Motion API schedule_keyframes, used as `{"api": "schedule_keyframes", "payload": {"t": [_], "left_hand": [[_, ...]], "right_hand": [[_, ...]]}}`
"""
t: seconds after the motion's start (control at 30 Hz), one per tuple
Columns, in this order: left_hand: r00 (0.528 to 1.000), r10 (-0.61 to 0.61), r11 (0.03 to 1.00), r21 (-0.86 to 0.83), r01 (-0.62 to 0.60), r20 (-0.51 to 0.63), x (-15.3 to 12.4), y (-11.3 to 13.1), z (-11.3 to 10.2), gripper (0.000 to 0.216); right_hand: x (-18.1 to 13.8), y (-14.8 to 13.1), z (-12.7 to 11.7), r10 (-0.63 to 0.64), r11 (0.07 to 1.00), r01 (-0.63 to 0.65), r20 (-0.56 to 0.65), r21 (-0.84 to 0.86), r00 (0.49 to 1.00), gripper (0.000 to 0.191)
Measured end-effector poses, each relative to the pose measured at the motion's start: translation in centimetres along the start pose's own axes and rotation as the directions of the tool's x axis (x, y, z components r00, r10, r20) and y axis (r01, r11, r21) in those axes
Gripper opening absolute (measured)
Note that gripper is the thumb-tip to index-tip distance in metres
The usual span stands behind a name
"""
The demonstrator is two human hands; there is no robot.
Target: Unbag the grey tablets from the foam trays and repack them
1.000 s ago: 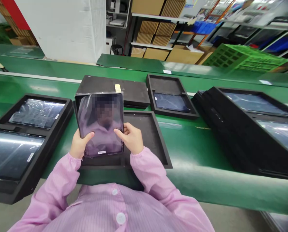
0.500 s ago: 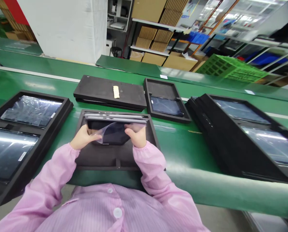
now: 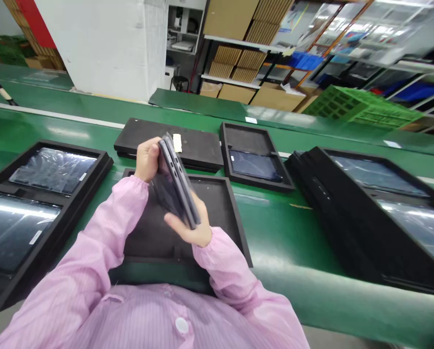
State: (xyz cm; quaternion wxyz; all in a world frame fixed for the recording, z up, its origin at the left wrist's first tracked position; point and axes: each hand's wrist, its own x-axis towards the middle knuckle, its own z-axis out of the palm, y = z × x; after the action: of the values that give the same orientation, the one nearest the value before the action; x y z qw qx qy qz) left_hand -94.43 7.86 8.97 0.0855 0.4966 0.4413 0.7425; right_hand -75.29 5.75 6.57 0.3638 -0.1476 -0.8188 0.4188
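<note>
A small stack of grey-edged tablets (image 3: 180,182) is held up on a slant, its narrow edges with small slots turned towards me. My left hand (image 3: 147,159) grips the upper left end, thumb bent against the dark screen side. Around the lower right end closes my right hand (image 3: 195,226), its thumb on the near screen side and the fingers mostly hidden behind. Beneath them a black foam tray (image 3: 217,213) lies on the green conveyor belt (image 3: 275,228); the part of it that shows holds nothing.
On the left, a foam tray (image 3: 93,167) holds film-covered tablets. Behind lies a stack of black trays (image 3: 136,138) with a yellow label. A tray with one tablet (image 3: 256,165) stands at the back right. Stacked trays (image 3: 333,208) with tablets occupy the right.
The tablets have been lifted out of the tray and turned to a steep slant. My left hand has risen to their upper end; my right hand has moved slightly lower. The loose film no longer shows.
</note>
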Motion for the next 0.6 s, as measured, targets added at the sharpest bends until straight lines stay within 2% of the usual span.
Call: {"api": "schedule_keyframes", "payload": {"t": [0.07, 0.13, 0.17, 0.23, 0.33, 0.43, 0.6], "left_hand": [[0.99, -0.103, 0.991, -0.074, 0.11, 0.092, 0.8, -1.3, 0.6, 0.073], [0.975, -0.149, 0.975, -0.139, 0.172, 0.163, 1.0, -2.1, 1.1, 0.075], [0.969, -0.145, 0.971, -0.161, 0.178, 0.199, 0.9, -2.3, 1.3, 0.076], [0.962, -0.097, 0.974, -0.174, 0.144, 0.254, 0.7, -2.2, 1.8, 0.075], [0.957, -0.032, 0.984, -0.161, 0.081, 0.289, 0.4, -1.7, 2.3, 0.074], [0.948, -0.034, 0.986, -0.145, 0.084, 0.317, 0.2, -1.5, 2.6, 0.073], [0.94, -0.017, 0.984, -0.161, 0.076, 0.34, 0.2, -1.5, 2.6, 0.072]], "right_hand": [[0.2, -1.2, -1.9, -0.075, 0.996, 0.065, 0.182, 0.061, 0.98, 0.082], [0.1, -2.3, -3.3, -0.083, 0.988, 0.046, 0.261, 0.145, 0.962, 0.076], [0.0, -2.7, -3.7, -0.065, 0.985, 0.027, 0.227, 0.168, 0.972, 0.069], [-0.3, -3.4, -3.9, -0.016, 0.987, 0.004, 0.073, 0.16, 0.997, 0.05], [-0.4, -4.1, -3.2, 0.055, 0.994, -0.044, -0.104, 0.104, 0.993, 0.033], [-0.3, -4.4, -2.6, 0.078, 0.992, -0.063, -0.136, 0.107, 0.988, 0.029], [-0.3, -4.2, -2.5, 0.036, 0.996, -0.021, -0.172, 0.085, 0.984, 0.029]]}}
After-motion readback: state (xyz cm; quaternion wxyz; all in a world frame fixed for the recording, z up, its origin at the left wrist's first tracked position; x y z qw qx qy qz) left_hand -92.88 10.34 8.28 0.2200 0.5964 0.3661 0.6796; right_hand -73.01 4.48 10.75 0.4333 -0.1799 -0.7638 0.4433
